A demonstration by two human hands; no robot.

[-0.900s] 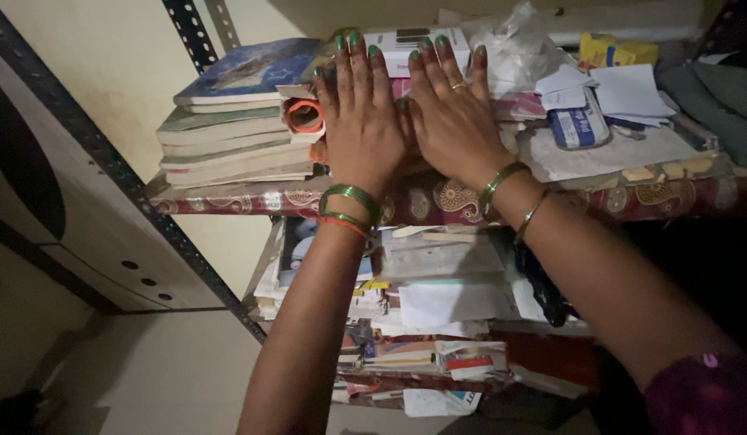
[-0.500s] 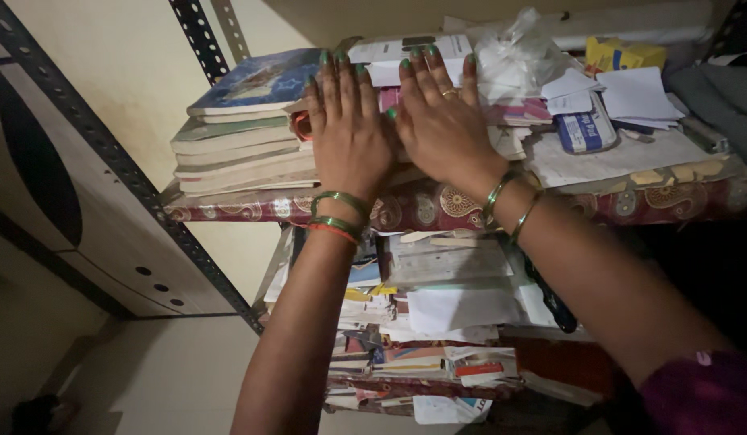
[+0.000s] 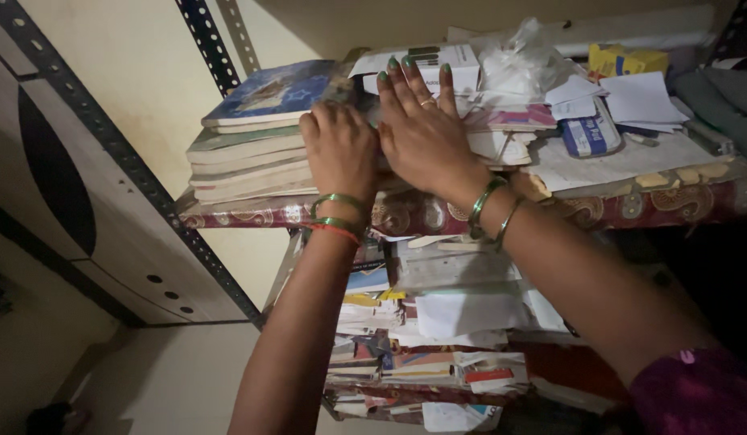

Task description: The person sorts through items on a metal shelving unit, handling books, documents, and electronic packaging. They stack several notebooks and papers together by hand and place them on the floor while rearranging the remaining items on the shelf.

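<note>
My left hand [image 3: 339, 151] rests on the shelf pile beside a stack of books [image 3: 248, 149], topped by a blue book [image 3: 269, 87]. Its fingers are curled down over the pile, and what lies under them is hidden. My right hand [image 3: 422, 133] lies flat next to it, fingers spread, pressing on pink-edged booklets [image 3: 510, 119]. Its fingertips reach a white box [image 3: 438, 58]. Both wrists wear green bangles. The two hands touch side by side.
The shelf has a red patterned cloth [image 3: 631, 201] along its edge. On it lie a crumpled plastic bag [image 3: 518, 52], a blue packet [image 3: 587, 133], white papers [image 3: 639, 97] and a yellow box [image 3: 623, 58]. Loose papers and books [image 3: 438, 322] fill the lower shelf. A slotted metal upright [image 3: 107, 133] stands at left.
My left hand's fingers went from flat and spread to curled down, covering the orange-ended roll. The right hand slid slightly back and left. The view drifted, so the shelf sits further right.
</note>
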